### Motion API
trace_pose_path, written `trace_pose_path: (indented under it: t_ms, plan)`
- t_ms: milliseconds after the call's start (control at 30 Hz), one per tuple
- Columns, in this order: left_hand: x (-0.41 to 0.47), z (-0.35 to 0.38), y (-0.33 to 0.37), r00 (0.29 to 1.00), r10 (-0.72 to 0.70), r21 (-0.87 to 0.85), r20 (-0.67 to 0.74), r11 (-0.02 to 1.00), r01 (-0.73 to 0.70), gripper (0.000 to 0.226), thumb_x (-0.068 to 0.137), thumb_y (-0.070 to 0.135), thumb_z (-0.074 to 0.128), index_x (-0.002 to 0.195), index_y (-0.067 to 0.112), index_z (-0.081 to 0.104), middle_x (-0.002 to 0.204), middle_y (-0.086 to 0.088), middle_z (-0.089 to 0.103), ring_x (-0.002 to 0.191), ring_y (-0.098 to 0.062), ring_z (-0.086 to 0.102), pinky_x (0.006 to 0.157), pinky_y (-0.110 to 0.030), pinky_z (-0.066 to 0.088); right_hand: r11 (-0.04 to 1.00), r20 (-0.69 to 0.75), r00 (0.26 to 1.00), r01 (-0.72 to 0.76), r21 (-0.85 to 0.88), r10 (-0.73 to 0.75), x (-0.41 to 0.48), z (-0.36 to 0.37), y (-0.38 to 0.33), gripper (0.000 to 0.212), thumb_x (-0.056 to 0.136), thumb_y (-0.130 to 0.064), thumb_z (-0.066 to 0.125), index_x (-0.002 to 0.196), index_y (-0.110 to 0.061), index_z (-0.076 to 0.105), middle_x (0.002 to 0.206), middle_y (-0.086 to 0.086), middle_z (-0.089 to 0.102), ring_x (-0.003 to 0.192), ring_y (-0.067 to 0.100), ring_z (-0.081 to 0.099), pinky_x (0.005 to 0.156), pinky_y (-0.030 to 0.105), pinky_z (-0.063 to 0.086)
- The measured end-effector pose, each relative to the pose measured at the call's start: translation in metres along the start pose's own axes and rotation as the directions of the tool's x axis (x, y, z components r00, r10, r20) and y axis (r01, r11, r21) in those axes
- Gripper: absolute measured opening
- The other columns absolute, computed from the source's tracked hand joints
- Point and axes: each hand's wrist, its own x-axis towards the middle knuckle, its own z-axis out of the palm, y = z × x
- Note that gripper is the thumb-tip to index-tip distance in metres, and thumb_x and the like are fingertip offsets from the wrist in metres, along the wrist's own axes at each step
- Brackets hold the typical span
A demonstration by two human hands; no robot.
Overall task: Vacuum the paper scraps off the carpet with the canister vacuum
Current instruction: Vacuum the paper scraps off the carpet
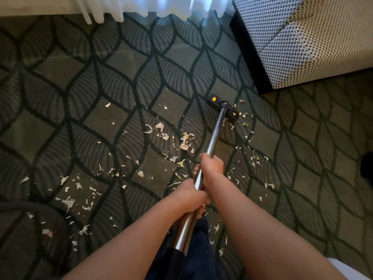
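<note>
White curtain hangs near woven sofa

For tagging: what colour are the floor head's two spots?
Yellow, on the black floor head; head view.

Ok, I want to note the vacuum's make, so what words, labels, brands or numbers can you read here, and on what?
No text can be read in this view.
Floor head: two yellow spots, no lettering visible.
Wand: bare metal, no label shows.
Green scrap beside the floor head: may carry print, too small to read.
Paper scraps: no legible print.
</note>
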Motion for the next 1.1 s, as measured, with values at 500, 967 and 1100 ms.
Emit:
trace_pose_path:
  t_ms: [500,967,1100]
  plan:
    - [0.093,0.081,0.134,0.999,0.025,0.085,-0.021,0.996,-0.023,0.024,0.086,0.007,0.065,0.104,0.016,0.050,0.080,-0.007,0.062,0.055,-0.013,0.057,0.056,-0.026,0.054,0.998,-0.005,1.000,0.020,0.053,-0.019,0.118,-0.084,-0.107,0.023,0.100,-0.020,0.052,0.120,-0.010,0.053,0.075,0.009,0.056,0.056,0.016,0.053,0.047,0.026,0.047]
    - [0.190,0.124,0.218,0.998,0.015,0.097,-0.063,0.995,-0.008,0.028,0.087,0.008,0.063,0.108,0.018,0.047,0.083,-0.007,0.062,0.057,-0.013,0.057,0.057,-0.027,0.055,0.997,0.033,0.998,-0.057,0.059,0.055,0.231,-0.119,-0.177,0.026,0.098,-0.018,0.054,0.123,-0.010,0.054,0.071,0.008,0.054,0.053,0.016,0.051,0.043,0.025,0.045]
    - [0.188,0.121,0.212,0.998,-0.019,0.113,-0.054,0.993,0.025,0.028,0.089,0.007,0.061,0.110,0.018,0.045,0.082,-0.006,0.060,0.057,-0.011,0.056,0.055,-0.024,0.052,0.996,0.061,0.995,-0.079,0.033,0.077,0.233,-0.115,-0.167,0.038,0.099,-0.021,0.054,0.136,-0.013,0.048,0.078,0.008,0.056,0.059,0.016,0.054,0.046,0.025,0.047]
